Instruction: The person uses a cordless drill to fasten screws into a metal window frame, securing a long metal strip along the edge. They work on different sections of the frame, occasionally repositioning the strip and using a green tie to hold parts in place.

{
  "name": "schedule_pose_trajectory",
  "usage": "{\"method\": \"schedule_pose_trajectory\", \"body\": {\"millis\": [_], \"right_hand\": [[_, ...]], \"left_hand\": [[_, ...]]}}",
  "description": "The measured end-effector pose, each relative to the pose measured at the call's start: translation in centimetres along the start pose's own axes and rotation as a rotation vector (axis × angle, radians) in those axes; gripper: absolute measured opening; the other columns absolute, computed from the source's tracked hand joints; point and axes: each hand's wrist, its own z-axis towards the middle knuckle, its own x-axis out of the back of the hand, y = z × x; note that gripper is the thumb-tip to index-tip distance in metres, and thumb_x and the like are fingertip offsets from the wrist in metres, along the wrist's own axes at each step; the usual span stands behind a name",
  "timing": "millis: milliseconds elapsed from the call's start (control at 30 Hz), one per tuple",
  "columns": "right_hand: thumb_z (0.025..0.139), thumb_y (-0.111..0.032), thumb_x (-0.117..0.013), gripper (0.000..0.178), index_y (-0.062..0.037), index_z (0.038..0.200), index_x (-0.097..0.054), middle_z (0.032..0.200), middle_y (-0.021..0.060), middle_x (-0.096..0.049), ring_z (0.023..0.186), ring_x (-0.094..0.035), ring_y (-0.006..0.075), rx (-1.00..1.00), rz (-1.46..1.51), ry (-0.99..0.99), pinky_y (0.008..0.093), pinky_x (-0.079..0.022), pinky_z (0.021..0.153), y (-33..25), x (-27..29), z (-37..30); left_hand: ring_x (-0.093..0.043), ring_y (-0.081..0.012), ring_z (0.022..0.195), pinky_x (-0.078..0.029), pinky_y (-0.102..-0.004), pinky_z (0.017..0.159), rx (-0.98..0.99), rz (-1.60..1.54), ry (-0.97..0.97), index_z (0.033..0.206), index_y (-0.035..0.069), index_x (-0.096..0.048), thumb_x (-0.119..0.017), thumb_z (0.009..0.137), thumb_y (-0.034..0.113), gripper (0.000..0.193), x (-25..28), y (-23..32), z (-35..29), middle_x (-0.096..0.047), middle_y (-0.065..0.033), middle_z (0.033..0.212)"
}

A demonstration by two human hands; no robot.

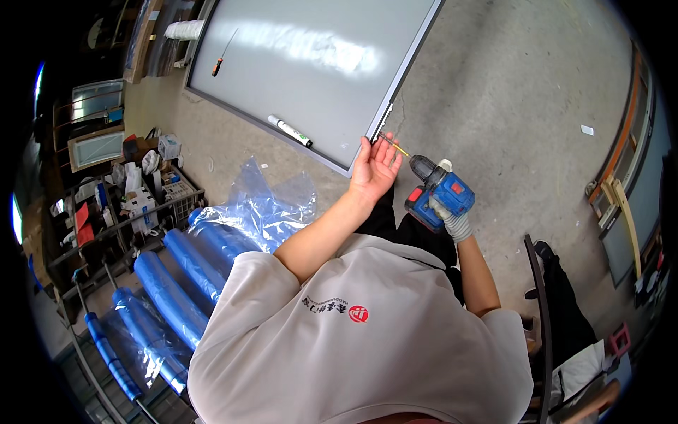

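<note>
A framed grey panel [296, 78] lies in front of me, with a small metal fitting [382, 121] on its right edge near the close corner. My left hand [376, 172] is bare and palm up at that corner, its thumb and fingers apart beside the edge. In my gloved right hand [452, 219] is a blue and black cordless drill [445, 189]. The drill's long yellow bit [397, 147] points at the fitting and passes by my left fingertips. Whether a screw sits at its tip is too small to tell.
On the panel lie a white marker [289, 131] and a screwdriver [218, 66]. Blue plastic-wrapped rolls [169, 297] rest on a rack at my left. A cluttered shelf [141, 205] stands behind them. Another person's legs [565, 297] show at the right, below leaning frames [628, 191].
</note>
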Motion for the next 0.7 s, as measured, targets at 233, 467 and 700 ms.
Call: {"method": "schedule_pose_trajectory", "body": {"millis": [233, 467, 700], "right_hand": [[0.067, -0.012, -0.073, 0.038, -0.0089, 0.099, -0.053, 0.088, 0.0006, -0.057, 0.080, -0.057, 0.0137, -0.124, 0.185, 0.018, 0.0297, -0.048, 0.075, 1.5, -0.7, 0.5], [0.071, -0.012, -0.069, 0.025, -0.0112, 0.092, -0.055, 0.083, 0.0000, -0.056, 0.079, -0.057, 0.0143, -0.168, 0.272, -0.055, 0.0304, -0.048, 0.074, -0.4, -0.4, 0.4], [0.071, -0.011, -0.069, 0.019, -0.0082, 0.087, -0.057, 0.077, 0.0006, -0.058, 0.068, -0.057, 0.0127, 0.013, 0.001, 0.001, 0.0286, -0.048, 0.063, 0.5, 0.5, 0.0]], "left_hand": [[-0.050, -0.0193, 0.112, -0.039, -0.0381, 0.093, -0.006, 0.028, -0.016, 0.102, 0.010, -0.059, -0.060, 0.084, 0.029, 0.026, -0.1, 0.6, -0.5, -0.058, -0.0020, 0.115], [-0.050, -0.0186, 0.114, -0.039, -0.0368, 0.094, -0.027, 0.050, -0.031, 0.101, 0.009, -0.060, -0.059, 0.082, 0.007, 0.020, -0.1, 0.1, 0.6, -0.059, -0.0015, 0.114], [-0.055, -0.0169, 0.104, -0.041, -0.0355, 0.093, -0.070, -0.006, 0.094, 0.097, 0.009, -0.061, -0.060, 0.084, 0.012, 0.013, 0.0, -0.4, 2.0, -0.061, -0.0026, 0.105]]}}
